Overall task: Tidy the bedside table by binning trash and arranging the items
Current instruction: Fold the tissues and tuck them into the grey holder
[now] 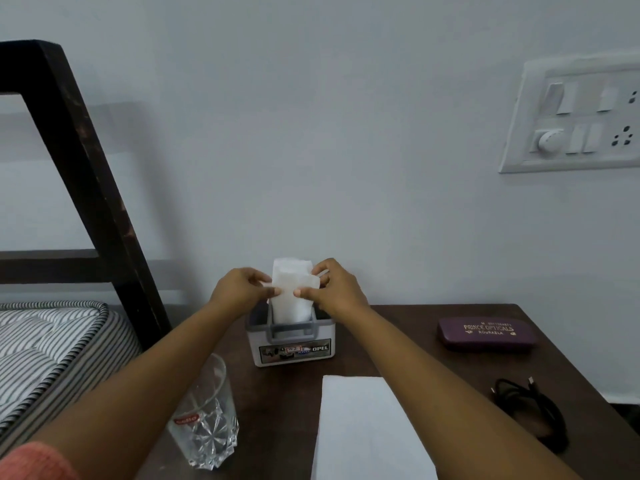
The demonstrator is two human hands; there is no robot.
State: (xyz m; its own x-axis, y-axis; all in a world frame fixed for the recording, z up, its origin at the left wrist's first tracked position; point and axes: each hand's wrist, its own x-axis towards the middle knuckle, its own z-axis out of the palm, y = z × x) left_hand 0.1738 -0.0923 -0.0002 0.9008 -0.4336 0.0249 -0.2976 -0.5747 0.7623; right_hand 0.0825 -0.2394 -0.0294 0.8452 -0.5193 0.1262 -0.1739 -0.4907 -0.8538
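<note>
- Pinching the tissues point(292, 297) from either side — left hand point(236, 289) and right hand point(343, 292), fingers curled.
- The tissues stand upright in the grey holder point(294, 353) on the desk point(415, 362).

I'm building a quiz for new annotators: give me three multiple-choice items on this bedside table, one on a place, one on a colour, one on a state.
1. Where on the table does the black cable lie?
A. beside the glass
B. near the right edge
C. inside the holder

2. What colour is the spectacle case?
A. purple
B. green
C. white

3. What are the left hand and right hand doing?
A. lying flat on the table
B. lifting the glass
C. pinching the folded tissues standing in the grey holder

Answers: B, the cable is bunched at the right side; A, the case is purple with gold lettering; C, thumbs and fingers nip the tissues from both sides.
</note>
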